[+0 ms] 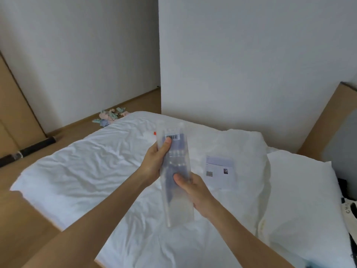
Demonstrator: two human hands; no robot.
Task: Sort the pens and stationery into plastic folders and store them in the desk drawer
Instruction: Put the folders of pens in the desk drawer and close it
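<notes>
sleeve [176, 175] above bed [96, 161] (card [220, 171] right)

Soft, even, shadowless daylight, slightly dim and grey; overall mild blur, wide-angle bending at the edges

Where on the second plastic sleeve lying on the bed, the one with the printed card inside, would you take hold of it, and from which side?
I would pinch the plastic sleeve by its near edge, coming from the person's side, probably with the right hand. It lies flat on soft bedding, so an edge lifts most easily.
</notes>
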